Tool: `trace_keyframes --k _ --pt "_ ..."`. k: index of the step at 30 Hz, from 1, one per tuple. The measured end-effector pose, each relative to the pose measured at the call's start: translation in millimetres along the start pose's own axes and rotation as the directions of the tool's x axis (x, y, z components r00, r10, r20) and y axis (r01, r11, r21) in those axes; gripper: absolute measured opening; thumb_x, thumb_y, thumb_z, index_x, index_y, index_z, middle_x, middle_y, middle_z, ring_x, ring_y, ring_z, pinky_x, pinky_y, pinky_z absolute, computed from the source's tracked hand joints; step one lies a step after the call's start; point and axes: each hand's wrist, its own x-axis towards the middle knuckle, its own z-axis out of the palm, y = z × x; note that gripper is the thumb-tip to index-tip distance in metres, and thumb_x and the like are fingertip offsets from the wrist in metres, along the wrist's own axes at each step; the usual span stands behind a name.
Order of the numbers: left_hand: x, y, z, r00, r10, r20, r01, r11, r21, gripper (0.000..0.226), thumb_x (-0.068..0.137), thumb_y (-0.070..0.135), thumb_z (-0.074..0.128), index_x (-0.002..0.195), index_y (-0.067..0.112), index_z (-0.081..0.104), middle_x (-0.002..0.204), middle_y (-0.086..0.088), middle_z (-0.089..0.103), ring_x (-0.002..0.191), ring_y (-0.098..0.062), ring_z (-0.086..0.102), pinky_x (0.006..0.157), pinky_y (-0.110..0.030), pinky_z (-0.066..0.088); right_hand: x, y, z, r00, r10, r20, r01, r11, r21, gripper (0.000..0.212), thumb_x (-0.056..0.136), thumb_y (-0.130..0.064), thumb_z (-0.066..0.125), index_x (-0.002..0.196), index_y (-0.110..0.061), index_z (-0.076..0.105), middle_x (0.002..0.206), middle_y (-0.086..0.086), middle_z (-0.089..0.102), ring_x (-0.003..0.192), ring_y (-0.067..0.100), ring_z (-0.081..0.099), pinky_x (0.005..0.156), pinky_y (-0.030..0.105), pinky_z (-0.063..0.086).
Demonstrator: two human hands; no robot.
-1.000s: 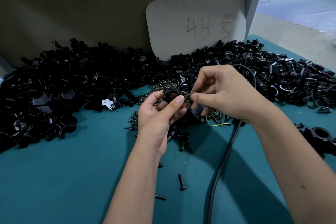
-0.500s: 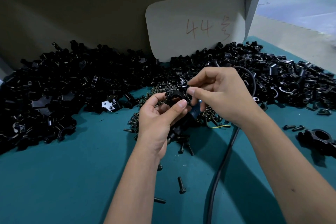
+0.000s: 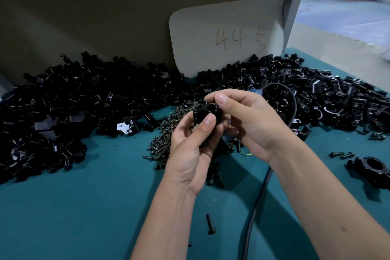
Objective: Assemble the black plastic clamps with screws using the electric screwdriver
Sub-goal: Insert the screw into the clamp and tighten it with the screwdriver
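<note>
Gripping a black clamp (image 3: 205, 115) between thumb and curled fingers, the left hand (image 3: 190, 150) holds it above the middle of the teal tabletop (image 3: 84, 207). The right hand (image 3: 249, 122) pinches the clamp's top with thumb and forefinger. Screws (image 3: 166, 135) lie heaped just behind, clamp parts (image 3: 73, 101) piled along the far edge, a black cable (image 3: 257, 202) trailing toward the near edge.

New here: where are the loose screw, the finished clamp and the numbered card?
loose screw (image 3: 210, 224), head view, mid-shaft.
finished clamp (image 3: 368, 168), head view, ring's rim.
numbered card (image 3: 228, 34), head view, face.
</note>
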Motion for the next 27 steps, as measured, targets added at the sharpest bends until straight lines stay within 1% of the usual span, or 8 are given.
trace_keyframes --k 5,9,12,16,18,21,24,27 --pt "1.6 -1.8 0.0 1.000 0.022 -0.013 -0.022 1.000 -0.003 0.030 0.071 0.008 0.085 0.099 0.008 0.073 0.094 -0.009 0.077 0.087 -0.020 0.077 0.075 -0.021 0.060 2.7 6.4 9.7 0.990 -0.004 -0.144 0.008 1.000 0.030 0.018 0.071 -0.031 0.088 0.070 -0.022 0.072 0.074 0.006 0.061 0.057 0.012 0.045 0.047 0.016 0.040" --pt "2.0 -0.6 1.1 0.999 0.040 0.012 -0.040 0.999 0.010 0.014 0.076 0.006 0.080 0.086 0.016 0.082 0.092 -0.007 0.078 0.085 -0.016 0.078 0.075 -0.020 0.060 0.0 6.6 8.5 0.997 0.014 -0.078 -0.011 0.999 0.037 0.020 0.090 -0.041 0.069 0.089 -0.024 0.079 0.080 0.017 0.048 0.057 0.008 0.038 0.050 0.018 0.028" --pt "2.6 1.5 -0.5 0.999 0.048 0.015 -0.048 0.998 0.028 0.015 0.078 0.007 0.077 0.085 0.018 0.083 0.090 -0.005 0.078 0.085 -0.016 0.078 0.074 -0.019 0.059 -0.9 8.0 12.1 0.991 -0.022 -0.134 0.019 1.000 -0.021 0.019 0.091 -0.040 0.070 0.086 -0.025 0.081 0.073 0.002 0.064 0.055 0.004 0.044 0.051 0.015 0.035" --pt "2.3 1.8 0.8 0.999 0.035 -0.033 -0.034 0.999 0.012 0.041 0.077 0.005 0.078 0.116 0.003 0.066 0.094 -0.008 0.076 0.084 -0.016 0.077 0.074 -0.023 0.060 2.1 13.5 22.9 0.973 -0.079 -0.218 0.093 0.994 0.057 0.022 0.077 -0.031 0.083 0.065 -0.024 0.066 0.064 -0.007 0.060 0.059 0.013 0.057 0.049 0.017 0.043" --pt "3.0 2.5 -0.8 0.999 0.045 -0.021 -0.045 0.999 0.001 0.034 0.077 0.004 0.077 0.110 0.004 0.066 0.092 -0.008 0.077 0.082 -0.016 0.077 0.074 -0.022 0.060 1.7 13.9 23.0 0.979 -0.058 -0.197 0.070 0.996 0.054 0.019 0.084 -0.036 0.080 0.071 -0.025 0.070 0.068 -0.004 0.057 0.059 0.011 0.051 0.048 0.016 0.039" --pt "3.3 7.0 -2.1 0.998 0.054 -0.019 -0.054 0.998 -0.017 0.026 0.077 0.005 0.077 0.102 0.006 0.069 0.094 -0.009 0.077 0.085 -0.018 0.077 0.075 -0.021 0.060 -0.2 13.7 22.4 0.989 -0.053 -0.138 0.049 0.998 -0.030 0.022 0.097 -0.038 0.062 0.098 -0.029 0.081 0.084 -0.004 0.063 0.060 0.003 0.043 0.051 0.015 0.034" --pt "3.9 9.3 -4.6 0.998 0.065 -0.019 -0.065 0.998 0.006 0.023 0.077 0.006 0.076 0.100 0.008 0.071 0.092 -0.006 0.077 0.084 -0.014 0.077 0.074 -0.020 0.060 1.1 15.8 30.1 0.966 -0.088 -0.244 0.074 0.995 -0.067 0.014 0.098 -0.026 0.070 0.091 -0.024 0.082 0.079 -0.013 0.069 0.061 0.000 0.055 0.053 0.013 0.041" --pt "3.5 8.7 -3.8 0.997 0.073 -0.019 -0.072 0.997 0.035 0.029 0.078 0.006 0.076 0.105 0.004 0.067 0.091 -0.007 0.077 0.084 -0.015 0.076 0.075 -0.022 0.060 2.5 15.0 37.8 0.946 -0.060 -0.318 0.090 0.993 0.080 0.006 0.087 -0.015 0.079 0.081 -0.015 0.078 0.073 -0.006 0.071 0.062 0.004 0.064 0.052 0.015 0.046"
